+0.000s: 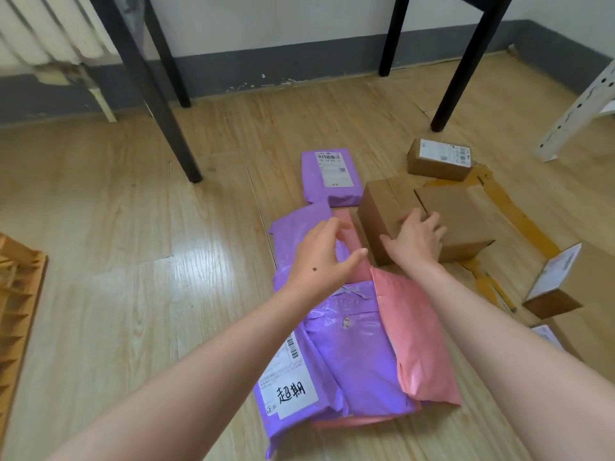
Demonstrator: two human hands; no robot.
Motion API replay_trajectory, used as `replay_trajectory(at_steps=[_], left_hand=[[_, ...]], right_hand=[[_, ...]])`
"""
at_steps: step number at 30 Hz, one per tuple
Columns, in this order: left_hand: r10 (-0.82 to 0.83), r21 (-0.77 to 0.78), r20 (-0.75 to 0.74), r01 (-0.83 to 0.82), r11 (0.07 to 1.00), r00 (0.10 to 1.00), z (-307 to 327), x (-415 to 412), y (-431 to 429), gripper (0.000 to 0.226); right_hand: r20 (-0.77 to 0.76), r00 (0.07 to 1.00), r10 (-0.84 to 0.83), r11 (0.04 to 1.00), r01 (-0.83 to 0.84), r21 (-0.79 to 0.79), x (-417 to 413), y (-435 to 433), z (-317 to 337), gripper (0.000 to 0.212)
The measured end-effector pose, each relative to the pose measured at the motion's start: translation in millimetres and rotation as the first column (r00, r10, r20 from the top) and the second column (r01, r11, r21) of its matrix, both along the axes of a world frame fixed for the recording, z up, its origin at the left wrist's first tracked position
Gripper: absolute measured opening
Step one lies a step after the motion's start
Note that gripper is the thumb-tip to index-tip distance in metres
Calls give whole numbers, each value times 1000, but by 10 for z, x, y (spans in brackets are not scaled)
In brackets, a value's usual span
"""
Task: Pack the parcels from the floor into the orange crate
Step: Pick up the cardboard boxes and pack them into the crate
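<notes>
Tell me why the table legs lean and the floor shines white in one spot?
Head view: the wide-angle lens bends straight lines, so the black table legs splay outward near the edges; the white patch on the floor is glare from light off the glossy boards; the picture is slightly soft throughout.

Parcels lie spread on the wooden floor: 1 purple mailer (331, 176) flat and label-up at the far end, a nearer overlapping heap of purple mailers (336, 354) with a pink mailer (416, 337) on top, and brown cardboard boxes (389, 211) to their right. Only a corner of the orange crate (16, 294) shows at far left, well apart.
</notes>
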State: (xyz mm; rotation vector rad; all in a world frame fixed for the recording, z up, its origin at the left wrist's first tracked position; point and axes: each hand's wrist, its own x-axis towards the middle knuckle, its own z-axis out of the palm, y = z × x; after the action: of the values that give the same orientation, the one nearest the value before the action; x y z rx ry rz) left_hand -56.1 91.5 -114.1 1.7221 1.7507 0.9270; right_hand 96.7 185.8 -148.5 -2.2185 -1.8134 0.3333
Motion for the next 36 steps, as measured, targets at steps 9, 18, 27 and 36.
replay_trajectory(at_steps=[9,18,27,36], left_hand=[[17,-16,-27,-17,1000,999,68,-195,-52,78],[106,4,138,-107,994,985,281,-311,-190,72],[320,-215,467,-245,946,824,422,-867,-471,105],[384,-415,799,-38,909,462,335,-1661,-1007,66]], right_hand=[[5,999,40,995,-41,89,-44,2,46,66],[-41,975,220,917,-192,349,-273,-307,582,52],[-951,259,-167,966,-150,-210,-928,-867,981,46],[-843,-109,-526,802,-392,-450,-1385,-1311,965,19]])
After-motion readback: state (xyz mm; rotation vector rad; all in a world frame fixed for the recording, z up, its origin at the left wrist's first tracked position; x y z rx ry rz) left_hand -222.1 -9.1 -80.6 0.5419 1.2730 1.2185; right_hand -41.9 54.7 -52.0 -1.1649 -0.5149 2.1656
